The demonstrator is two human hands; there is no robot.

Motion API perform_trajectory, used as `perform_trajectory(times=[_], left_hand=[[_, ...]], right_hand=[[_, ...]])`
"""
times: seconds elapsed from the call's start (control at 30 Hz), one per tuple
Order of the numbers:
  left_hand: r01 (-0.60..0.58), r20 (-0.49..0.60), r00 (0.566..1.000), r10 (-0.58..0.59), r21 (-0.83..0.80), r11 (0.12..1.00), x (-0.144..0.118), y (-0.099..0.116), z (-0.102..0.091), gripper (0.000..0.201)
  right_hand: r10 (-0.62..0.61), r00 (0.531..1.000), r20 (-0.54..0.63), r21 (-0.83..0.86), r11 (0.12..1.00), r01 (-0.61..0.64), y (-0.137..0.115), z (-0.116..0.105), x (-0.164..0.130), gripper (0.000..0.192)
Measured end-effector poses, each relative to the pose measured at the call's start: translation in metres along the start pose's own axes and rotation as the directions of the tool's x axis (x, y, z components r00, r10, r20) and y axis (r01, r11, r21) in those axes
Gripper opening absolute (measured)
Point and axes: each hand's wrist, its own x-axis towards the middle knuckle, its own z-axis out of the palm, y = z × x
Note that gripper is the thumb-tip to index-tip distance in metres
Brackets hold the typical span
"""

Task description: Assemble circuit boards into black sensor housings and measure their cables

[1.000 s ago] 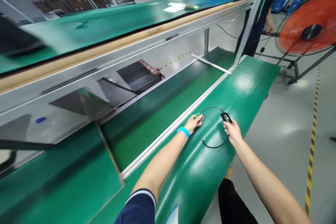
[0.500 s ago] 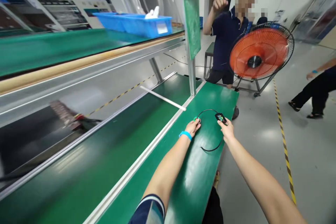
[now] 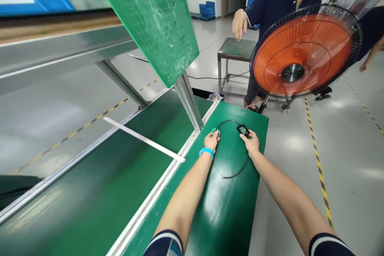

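My left hand (image 3: 211, 141), with a blue band at the wrist, pinches a small round green circuit board (image 3: 215, 132). In my right hand (image 3: 251, 142) is a small black display module (image 3: 243, 130) with a lit, coloured screen facing up. A black cable (image 3: 229, 121) arches between the board and the module. Another length of it curves from below my right hand to a loose end over the green bench top (image 3: 222, 208). Both hands are above the bench near its far end, apart from each other.
A green conveyor belt (image 3: 99, 192) runs along the left, with a white strip (image 3: 144, 139) lying across it. A metal post (image 3: 189, 102) and hanging green panel (image 3: 156, 24) rise ahead. Beyond the bench stand an orange fan (image 3: 318, 48), a person (image 3: 270, 12) and a metal table (image 3: 234, 48).
My view has shifted forward, so the fan, post and green panel look larger. The person beyond has lowered a raised hand. Both my hands keep hold of the board and module.
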Motion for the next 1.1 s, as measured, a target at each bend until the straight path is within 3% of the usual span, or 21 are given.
perform_trajectory(times=[0.1,0.17,0.23,0.3,0.47,0.57,0.63,0.73,0.8,0.87,0.97,1.03,1.1], left_hand=[[-0.036,0.019,0.999,0.035,0.023,0.999,0.030,0.004,0.006,0.031],[-0.067,0.036,0.997,0.065,0.054,0.996,0.032,0.001,0.001,0.042],[-0.110,0.046,0.993,0.106,0.103,0.989,0.013,-0.008,-0.014,0.057],[-0.164,0.052,0.986,0.158,0.161,0.973,-0.030,-0.021,-0.038,0.067],[-0.296,0.092,0.955,0.281,0.300,0.907,-0.207,-0.056,-0.121,0.067],[-0.301,0.019,0.947,0.321,0.405,0.863,-0.326,-0.083,-0.177,0.057],[-0.268,-0.036,0.936,0.350,0.569,0.777,-0.406,-0.107,-0.213,0.052],[-0.181,-0.074,0.929,0.362,0.762,0.621,-0.521,-0.152,-0.260,0.051],[-0.084,-0.111,0.935,0.335,0.851,0.518,-0.588,-0.181,-0.287,0.053],[0.109,-0.225,0.932,0.283,0.921,0.373,-0.642,-0.203,-0.316,0.057],[0.418,-0.442,0.882,0.165,0.894,0.161,-0.697,-0.218,-0.360,0.067],[0.505,-0.511,0.855,0.084,0.859,0.082,-0.720,-0.216,-0.385,0.070],[0.510,-0.512,0.859,0.031,0.859,0.049,-0.736,-0.208,-0.402,0.070]], right_hand=[[-0.032,0.995,0.099,-0.008,0.999,0.033,-0.007,0.018,0.032,0.096],[-0.043,0.981,0.189,-0.019,0.999,0.048,-0.009,0.020,0.040,0.113],[-0.049,0.964,0.262,-0.032,0.998,0.060,-0.003,0.010,0.029,0.120],[-0.064,0.947,0.314,-0.036,0.996,0.080,0.008,-0.012,-0.005,0.114],[-0.118,0.929,0.351,-0.028,0.990,0.136,0.052,-0.103,-0.156,0.093],[-0.106,0.934,0.341,-0.039,0.991,0.126,0.083,-0.162,-0.257,0.074],[-0.081,0.927,0.368,-0.060,0.992,0.110,0.104,-0.194,-0.320,0.063],[-0.070,0.885,0.460,-0.048,0.993,0.103,0.125,-0.226,-0.399,0.057],[-0.085,0.857,0.509,-0.011,0.994,0.105,0.126,-0.234,-0.431,0.059],[-0.112,0.861,0.497,0.025,0.993,0.115,0.108,-0.235,-0.439,0.063],[-0.178,0.926,0.333,0.060,0.984,0.168,0.046,-0.236,-0.400,0.067],[-0.245,0.959,0.145,0.066,0.969,0.238,-0.013,-0.240,-0.356,0.066],[-0.312,0.949,-0.031,0.047,0.948,0.314,-0.075,-0.241,-0.314,0.060]])
